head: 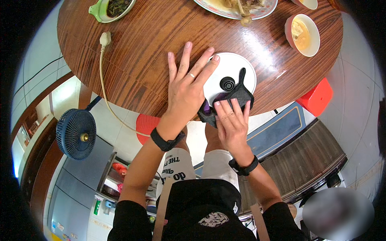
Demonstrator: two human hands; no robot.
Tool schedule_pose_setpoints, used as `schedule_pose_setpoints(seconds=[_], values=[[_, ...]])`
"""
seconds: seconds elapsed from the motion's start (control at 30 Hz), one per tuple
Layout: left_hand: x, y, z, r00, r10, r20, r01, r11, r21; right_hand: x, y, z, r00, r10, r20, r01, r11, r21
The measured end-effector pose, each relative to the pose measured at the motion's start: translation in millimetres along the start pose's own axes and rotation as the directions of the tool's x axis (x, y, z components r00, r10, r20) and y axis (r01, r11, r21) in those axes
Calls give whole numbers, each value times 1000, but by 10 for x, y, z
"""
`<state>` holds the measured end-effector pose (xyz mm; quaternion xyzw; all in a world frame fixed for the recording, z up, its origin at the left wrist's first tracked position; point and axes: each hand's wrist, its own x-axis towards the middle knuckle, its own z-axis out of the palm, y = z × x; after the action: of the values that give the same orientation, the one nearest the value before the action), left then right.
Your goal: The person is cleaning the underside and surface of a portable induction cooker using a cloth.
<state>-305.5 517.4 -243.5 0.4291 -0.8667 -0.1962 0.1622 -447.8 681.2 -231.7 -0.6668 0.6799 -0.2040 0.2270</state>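
Observation:
A round white lid (238, 63) with a black knob (227, 84) lies at the front edge of the wood-grain table (141, 60). My left hand (187, 81) is spread palm down at the lid's left side, with the index finger over its rim and a ring on one finger. A black cloth (241, 93) with purple patches covers the lid's near part, and one strip of it points away from me. My right hand (232, 120) has its fingers laid over this cloth at the table edge; its thumb is partly hidden.
Further back stand a plate of food (217, 7), a bowl of soup (310, 39) and a green dish (104, 16). A plug with a cream cable (102, 60) lies at the left. Below are a blue fan (75, 132), a red stool (316, 98) and a wooden bench (301, 153).

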Motion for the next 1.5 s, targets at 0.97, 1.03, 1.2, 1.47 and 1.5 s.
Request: schedule_pose_setpoints(seconds=[0.97,1.03,1.2,1.47,1.5], values=[[-616,-225,-533,933,-335,-134,330,942,-58,828,404,-513,967,37,-251,-19,997,73],[-522,-193,-548,893,-398,-212,394,917,-60,823,421,-521,977,93,-190,-72,991,114],[-160,299,-118,901,-351,-256,282,921,-270,635,178,-299,981,88,-174,-66,990,127],[31,214,135,940,-281,-193,196,908,-370,568,94,-260,954,235,-187,-197,960,199],[33,205,145,938,-276,-208,188,913,-362,605,119,-309,946,250,-206,-203,953,224]])
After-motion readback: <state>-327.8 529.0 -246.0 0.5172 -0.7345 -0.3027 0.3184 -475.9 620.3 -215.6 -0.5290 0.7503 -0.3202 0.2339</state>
